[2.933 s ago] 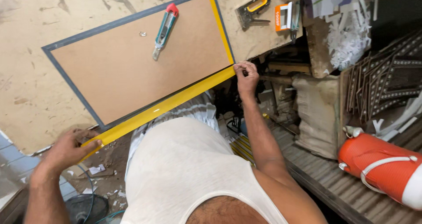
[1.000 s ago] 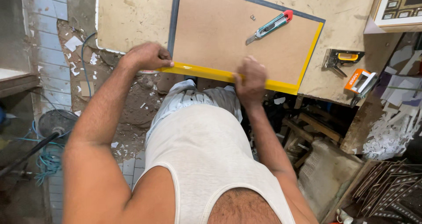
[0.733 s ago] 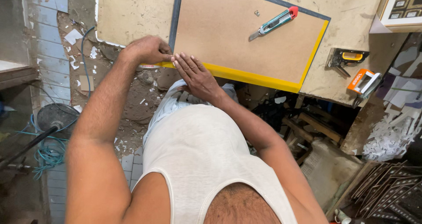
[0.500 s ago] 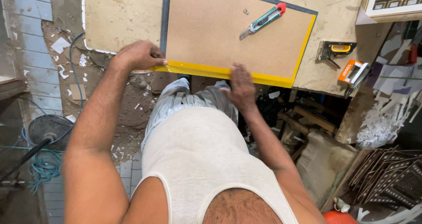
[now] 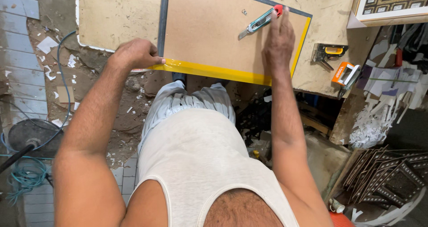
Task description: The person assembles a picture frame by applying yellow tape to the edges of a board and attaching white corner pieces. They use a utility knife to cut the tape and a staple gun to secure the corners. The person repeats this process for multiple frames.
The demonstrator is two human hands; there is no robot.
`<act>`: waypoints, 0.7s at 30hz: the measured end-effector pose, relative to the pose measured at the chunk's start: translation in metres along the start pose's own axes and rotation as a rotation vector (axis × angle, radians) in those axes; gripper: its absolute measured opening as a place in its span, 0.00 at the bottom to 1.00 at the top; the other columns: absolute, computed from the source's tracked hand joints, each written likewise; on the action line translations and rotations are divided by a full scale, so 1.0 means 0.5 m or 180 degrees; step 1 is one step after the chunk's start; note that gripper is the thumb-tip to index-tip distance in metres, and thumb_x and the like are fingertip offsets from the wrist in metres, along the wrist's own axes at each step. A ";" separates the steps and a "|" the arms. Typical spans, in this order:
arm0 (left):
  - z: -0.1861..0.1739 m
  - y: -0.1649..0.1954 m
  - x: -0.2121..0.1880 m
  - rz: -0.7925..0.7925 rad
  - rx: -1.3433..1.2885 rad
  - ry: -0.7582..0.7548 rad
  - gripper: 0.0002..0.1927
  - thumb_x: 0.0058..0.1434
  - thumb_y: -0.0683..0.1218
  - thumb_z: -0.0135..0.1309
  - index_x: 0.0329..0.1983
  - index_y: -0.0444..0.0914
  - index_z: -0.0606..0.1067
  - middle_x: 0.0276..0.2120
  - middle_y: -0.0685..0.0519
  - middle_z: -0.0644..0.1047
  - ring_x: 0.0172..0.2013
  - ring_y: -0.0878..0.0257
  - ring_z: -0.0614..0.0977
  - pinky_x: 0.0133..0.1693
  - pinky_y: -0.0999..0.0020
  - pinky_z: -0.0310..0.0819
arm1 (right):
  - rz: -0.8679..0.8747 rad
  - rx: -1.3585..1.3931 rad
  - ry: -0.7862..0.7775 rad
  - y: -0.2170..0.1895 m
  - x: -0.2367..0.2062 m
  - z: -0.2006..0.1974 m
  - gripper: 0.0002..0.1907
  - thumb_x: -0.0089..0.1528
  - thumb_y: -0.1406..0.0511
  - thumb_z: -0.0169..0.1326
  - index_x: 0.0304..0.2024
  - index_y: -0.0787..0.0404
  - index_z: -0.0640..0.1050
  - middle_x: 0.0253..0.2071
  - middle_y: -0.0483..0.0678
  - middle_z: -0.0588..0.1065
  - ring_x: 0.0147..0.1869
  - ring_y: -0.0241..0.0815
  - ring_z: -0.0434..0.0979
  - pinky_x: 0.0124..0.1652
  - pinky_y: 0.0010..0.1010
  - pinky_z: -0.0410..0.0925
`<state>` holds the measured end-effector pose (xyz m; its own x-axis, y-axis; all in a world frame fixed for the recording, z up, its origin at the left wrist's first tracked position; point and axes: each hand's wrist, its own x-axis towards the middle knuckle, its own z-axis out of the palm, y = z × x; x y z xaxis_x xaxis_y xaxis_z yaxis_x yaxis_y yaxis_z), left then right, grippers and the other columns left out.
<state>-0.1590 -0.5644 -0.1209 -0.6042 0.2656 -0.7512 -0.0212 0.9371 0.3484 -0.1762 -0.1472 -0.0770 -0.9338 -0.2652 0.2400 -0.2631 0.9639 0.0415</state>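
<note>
Moved from the yellow strip (image 5: pixel 214 71), the right hand (image 5: pixel 277 46) is laid flat, fingers apart, touching the utility knife (image 5: pixel 261 23).
The strip's corner on the counter (image 5: pixel 116 17) is pinched by the left hand (image 5: pixel 133 54).

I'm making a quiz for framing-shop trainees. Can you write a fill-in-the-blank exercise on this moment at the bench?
1. The left hand presses the board's near-left ____.
2. The right hand reaches toward the utility knife, whose end cap is ____.
3. The tape along the board's near edge is ____.
4. The staple gun lies on the table to the ____ of the board.

Missing words: corner; red; yellow; right
</note>
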 end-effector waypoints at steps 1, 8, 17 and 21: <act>-0.001 0.002 0.000 -0.0069 0.0072 -0.0037 0.22 0.62 0.66 0.60 0.45 0.46 0.85 0.37 0.51 0.85 0.40 0.57 0.85 0.47 0.52 0.78 | -0.0314 -0.0171 0.0030 -0.017 0.036 -0.003 0.28 0.68 0.71 0.54 0.72 0.59 0.70 0.70 0.67 0.66 0.69 0.57 0.66 0.65 0.47 0.62; 0.009 -0.011 -0.016 0.0126 0.0007 0.0203 0.21 0.62 0.65 0.58 0.46 0.47 0.84 0.36 0.53 0.84 0.39 0.58 0.83 0.45 0.52 0.76 | 0.0322 0.0586 -0.1256 -0.149 0.036 -0.030 0.16 0.60 0.62 0.64 0.48 0.59 0.76 0.46 0.56 0.75 0.51 0.58 0.75 0.49 0.51 0.68; 0.013 -0.038 -0.023 0.0410 -0.0155 0.0415 0.17 0.62 0.57 0.56 0.51 0.53 0.83 0.43 0.53 0.84 0.45 0.54 0.84 0.48 0.52 0.77 | -0.0040 0.2459 -0.1942 -0.462 -0.087 -0.010 0.35 0.63 0.59 0.59 0.67 0.68 0.63 0.34 0.63 0.77 0.38 0.64 0.79 0.40 0.51 0.71; 0.011 -0.040 -0.019 0.0405 -0.0113 0.0484 0.17 0.61 0.56 0.54 0.52 0.53 0.83 0.44 0.51 0.84 0.45 0.52 0.84 0.49 0.52 0.77 | 0.0033 0.2668 -0.2136 -0.486 -0.090 -0.003 0.35 0.61 0.59 0.57 0.66 0.69 0.65 0.31 0.62 0.77 0.36 0.61 0.80 0.40 0.48 0.72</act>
<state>-0.1482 -0.5845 -0.1237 -0.7171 0.3415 -0.6075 0.0364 0.8889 0.4567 -0.0701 -0.3694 -0.0966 -0.8121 -0.4624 -0.3559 -0.0984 0.7098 -0.6975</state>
